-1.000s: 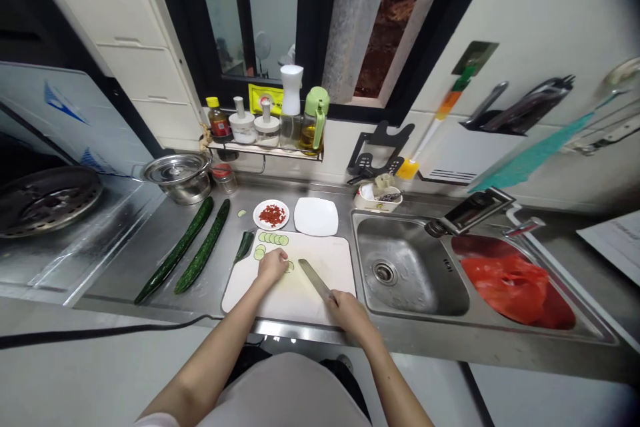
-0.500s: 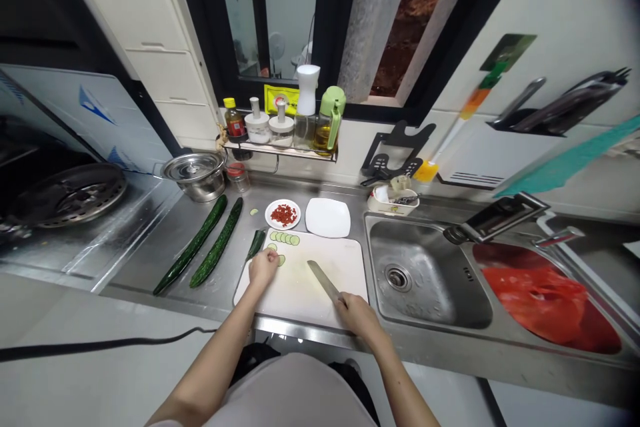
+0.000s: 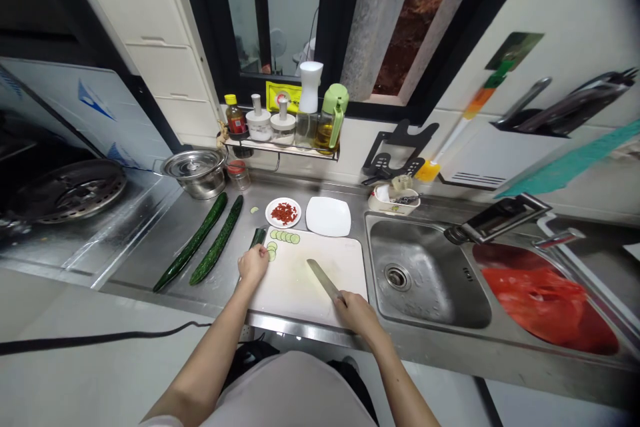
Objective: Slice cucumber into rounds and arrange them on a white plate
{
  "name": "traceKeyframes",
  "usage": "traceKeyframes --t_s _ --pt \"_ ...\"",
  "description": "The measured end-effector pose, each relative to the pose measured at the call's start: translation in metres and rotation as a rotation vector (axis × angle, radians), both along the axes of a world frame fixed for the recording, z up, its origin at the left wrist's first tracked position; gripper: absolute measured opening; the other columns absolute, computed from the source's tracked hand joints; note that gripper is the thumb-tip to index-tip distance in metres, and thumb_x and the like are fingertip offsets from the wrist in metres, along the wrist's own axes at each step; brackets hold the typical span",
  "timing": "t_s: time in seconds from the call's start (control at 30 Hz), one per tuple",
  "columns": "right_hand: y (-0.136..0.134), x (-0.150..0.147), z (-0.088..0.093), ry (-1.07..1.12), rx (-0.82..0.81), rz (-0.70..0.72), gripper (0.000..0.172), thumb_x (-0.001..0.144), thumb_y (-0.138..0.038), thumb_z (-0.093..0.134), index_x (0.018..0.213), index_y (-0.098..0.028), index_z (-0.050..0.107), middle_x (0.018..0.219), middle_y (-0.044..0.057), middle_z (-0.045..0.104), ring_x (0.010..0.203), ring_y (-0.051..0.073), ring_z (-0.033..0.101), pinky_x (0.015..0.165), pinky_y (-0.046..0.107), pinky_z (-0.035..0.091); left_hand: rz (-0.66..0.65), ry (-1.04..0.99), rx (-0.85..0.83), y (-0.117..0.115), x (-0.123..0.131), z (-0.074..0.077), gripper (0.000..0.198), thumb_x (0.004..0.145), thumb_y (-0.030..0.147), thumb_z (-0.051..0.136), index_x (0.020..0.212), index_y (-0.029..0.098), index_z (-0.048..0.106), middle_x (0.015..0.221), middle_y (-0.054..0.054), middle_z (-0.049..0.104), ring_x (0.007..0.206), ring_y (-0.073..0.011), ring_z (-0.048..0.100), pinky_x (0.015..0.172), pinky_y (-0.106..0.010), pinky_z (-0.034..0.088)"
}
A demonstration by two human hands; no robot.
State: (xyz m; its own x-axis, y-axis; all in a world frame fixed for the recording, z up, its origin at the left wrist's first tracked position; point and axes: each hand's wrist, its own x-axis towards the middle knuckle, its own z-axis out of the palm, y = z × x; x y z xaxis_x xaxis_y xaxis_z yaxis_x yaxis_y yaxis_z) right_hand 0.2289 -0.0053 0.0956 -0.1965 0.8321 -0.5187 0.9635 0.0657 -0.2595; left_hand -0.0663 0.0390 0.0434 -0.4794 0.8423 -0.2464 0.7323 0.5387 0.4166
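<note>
My left hand (image 3: 253, 264) is at the left edge of the white cutting board (image 3: 310, 290), its fingers closed around the near end of a cut cucumber piece (image 3: 259, 236); part of the piece is hidden by the hand. Just right of it, a few cucumber slices (image 3: 271, 252) overlap. Farther back on the board lies a row of several slices (image 3: 285, 237). My right hand (image 3: 355, 310) grips a kitchen knife (image 3: 323, 278) by the handle, its blade resting low over the board and pointing away to the left.
Two whole cucumbers (image 3: 216, 240) lie on the steel counter at left. Behind the board stand a small plate of chopped red pieces (image 3: 273, 220) and a white square plate (image 3: 328, 217). A lidded pot (image 3: 195, 173) is back left; the sink (image 3: 425, 280) lies right.
My left hand has moved left from the slices to the cucumber piece. The slices it was touching now lie together near the board's left side. My right hand and the knife have barely moved.
</note>
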Motion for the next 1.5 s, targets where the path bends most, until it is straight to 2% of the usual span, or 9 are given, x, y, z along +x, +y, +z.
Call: traceKeyframes --t_s 0.3,0.43,0.5,0.67,0.77,0.87,1.03,1.23,1.5 --pt "-0.001 0.0 0.004 -0.027 -0.009 0.008 0.03 0.091 -0.031 0.038 0.096 -0.019 0.064 0.101 0.01 0.069 0.093 0.02 0.063 0.065 0.024 0.035 -0.024 0.057 -0.013 0.0 0.003 -0.002 0.024 0.083 0.031 0.049 0.102 0.027 0.064 0.093 -0.007 0.071 0.09 -0.0236 0.065 0.072 -0.029 0.043" --pt "0.0 -0.001 0.004 -0.032 -0.005 0.005 0.031 0.091 -0.032 0.037 0.096 -0.02 0.064 0.1 0.009 0.069 0.094 0.02 0.062 0.067 0.024 0.035 -0.06 0.058 0.0 -0.001 0.002 -0.002 0.022 0.085 0.03 0.047 0.098 0.026 0.065 0.101 -0.008 0.069 0.093 -0.0239 0.063 0.075 -0.03 0.043" --pt "-0.001 -0.001 0.004 -0.037 -0.011 0.0 0.031 0.091 -0.031 0.037 0.097 -0.02 0.065 0.1 0.009 0.069 0.094 0.02 0.062 0.068 0.024 0.036 -0.064 0.055 0.036 0.002 0.004 -0.002 0.024 0.084 0.031 0.049 0.102 0.025 0.064 0.104 -0.008 0.067 0.096 -0.0244 0.061 0.078 -0.031 0.043" --pt "-0.003 0.0 0.003 -0.033 0.003 0.002 0.031 0.091 -0.03 0.037 0.098 -0.019 0.064 0.1 0.01 0.069 0.094 0.02 0.062 0.069 0.026 0.036 -0.184 0.0 0.152 0.022 0.023 -0.001 0.029 0.084 0.03 0.049 0.108 0.023 0.064 0.102 -0.007 0.066 0.097 -0.0216 0.059 0.084 -0.029 0.042" --pt "-0.005 0.0 0.004 -0.029 -0.001 -0.006 0.031 0.091 -0.031 0.037 0.098 -0.019 0.064 0.101 0.01 0.069 0.093 0.02 0.062 0.069 0.025 0.036 -0.289 -0.02 0.153 0.038 0.039 0.002 0.033 0.083 0.029 0.051 0.113 0.023 0.063 0.106 -0.007 0.064 0.101 -0.0214 0.057 0.087 -0.028 0.041" --pt "-0.005 0.0 0.004 -0.025 -0.01 -0.012 0.031 0.091 -0.031 0.037 0.098 -0.018 0.064 0.101 0.01 0.069 0.093 0.02 0.062 0.067 0.025 0.035 -0.318 0.035 0.118 0.052 0.053 0.003 0.038 0.083 0.029 0.051 0.12 0.024 0.06 0.115 -0.009 0.061 0.109 -0.0238 0.053 0.092 -0.031 0.039" --pt "-0.007 0.001 0.003 -0.001 -0.012 -0.033 0.032 0.091 -0.031 0.036 0.099 -0.018 0.064 0.1 0.01 0.069 0.092 0.019 0.062 0.068 0.025 0.035 -0.301 0.163 0.064 0.061 0.066 0.0 0.037 0.085 0.032 0.049 0.119 0.025 0.062 0.118 -0.012 0.057 0.11 -0.028 0.05 0.092 -0.038 0.038" --pt "-0.009 0.003 -0.001 0.007 0.006 -0.034 0.032 0.091 -0.031 0.036 0.099 -0.018 0.064 0.102 0.011 0.068 0.093 0.02 0.062 0.07 0.026 0.036 -0.314 0.179 0.117 0.062 0.068 -0.002 0.029 0.085 0.026 0.05 0.108 0.025 0.066 0.115 -0.01 0.059 0.109 -0.0264 0.049 0.089 -0.035 0.038" --pt "-0.011 0.003 -0.004 0.0 0.007 -0.042 0.033 0.093 -0.032 0.035 0.1 -0.017 0.064 0.099 0.01 0.069 0.093 0.02 0.062 0.07 0.025 0.036 -0.164 -0.1 0.056 0.055 0.063 0.001 0.022 0.082 0.023 0.051 0.098 0.028 0.066 0.094 -0.002 0.071 0.09 -0.0199 0.062 0.075 -0.029 0.04"
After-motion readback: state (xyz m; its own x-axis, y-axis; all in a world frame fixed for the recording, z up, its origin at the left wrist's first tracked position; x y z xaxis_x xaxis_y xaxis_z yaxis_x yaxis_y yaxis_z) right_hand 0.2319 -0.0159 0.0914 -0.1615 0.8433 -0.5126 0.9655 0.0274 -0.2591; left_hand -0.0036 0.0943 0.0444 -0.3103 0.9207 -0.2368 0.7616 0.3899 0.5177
